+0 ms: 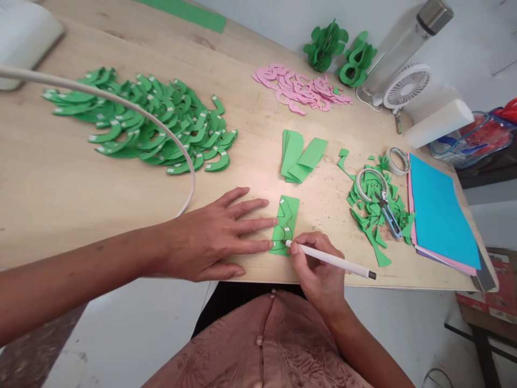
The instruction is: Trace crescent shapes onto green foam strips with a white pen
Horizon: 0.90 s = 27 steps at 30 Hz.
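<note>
Holding a white pen point(335, 260) pinched between the fingers of the right hand point(323, 272), at lower centre-right of the frame. Bringing its tip to the lower part of a green paper strip point(291, 215) and pointing its dark end rightward. Spreading the left hand point(214, 237) palm down on the desk point(246, 75), fingers wide and grasping nothing, while resting two fingertips on the strip's left side. Having that strip lying just right of the frame's centre, near the front edge. Seeing curved shapes with dark outlines and small white tabs on it (not telling for sure whether drawn there or laid on top).

Seeing spare green strips point(293, 153) above it, overlapping and slanting two ways. Finding a broad heap of curved green cut-outs point(149, 126), many bearing white tabs, at upper left, with a white cable point(194, 180) arching across its front. Spotting a pile of pink cut-outs point(302, 89) at upper centre-right and, just above, two green paper ornaments point(325, 46) standing near the wall.

Looking right of centre, finding green scraps point(379, 256) in a loose scatter, with a tape roll point(371, 171) and blue-handled snips point(391, 220) lying on top (the blades meeting the roll's edge). Noting a stack of coloured sheets point(444, 210), blue uppermost, at far right. Glimpsing a clear bottle point(398, 54) and a small white fan point(407, 86) at upper right.
</note>
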### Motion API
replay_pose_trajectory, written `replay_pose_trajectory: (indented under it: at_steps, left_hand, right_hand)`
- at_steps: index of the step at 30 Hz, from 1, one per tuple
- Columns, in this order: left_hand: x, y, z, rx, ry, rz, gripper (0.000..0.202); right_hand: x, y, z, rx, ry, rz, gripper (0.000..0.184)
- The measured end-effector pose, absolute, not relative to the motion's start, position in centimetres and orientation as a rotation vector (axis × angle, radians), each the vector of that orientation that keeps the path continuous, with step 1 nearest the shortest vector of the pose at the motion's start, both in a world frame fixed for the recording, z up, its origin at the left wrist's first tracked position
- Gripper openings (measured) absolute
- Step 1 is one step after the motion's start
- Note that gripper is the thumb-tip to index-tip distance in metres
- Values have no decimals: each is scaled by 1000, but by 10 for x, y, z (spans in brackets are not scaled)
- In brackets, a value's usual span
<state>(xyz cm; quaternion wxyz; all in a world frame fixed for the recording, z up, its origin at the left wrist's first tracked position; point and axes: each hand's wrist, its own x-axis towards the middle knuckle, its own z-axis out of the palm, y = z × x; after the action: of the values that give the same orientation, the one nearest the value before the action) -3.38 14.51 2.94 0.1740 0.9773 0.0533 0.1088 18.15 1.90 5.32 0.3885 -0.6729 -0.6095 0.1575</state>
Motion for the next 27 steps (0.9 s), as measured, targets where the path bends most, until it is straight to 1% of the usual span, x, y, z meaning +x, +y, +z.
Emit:
replay_pose_trajectory:
  at_steps: [11,17,27]
  left_hand:
    - [-34,145,29,2781,163,267,48]
    - [-34,145,29,2764,146,330,46]
    - [-35,147,29,2784,125,329,49]
  right_hand:
    - [183,15,50,-1757,-1473,455,11]
    - [183,13,45,-1772,-1423,468,10]
    - [187,9,40,-1644,-1344,533,8]
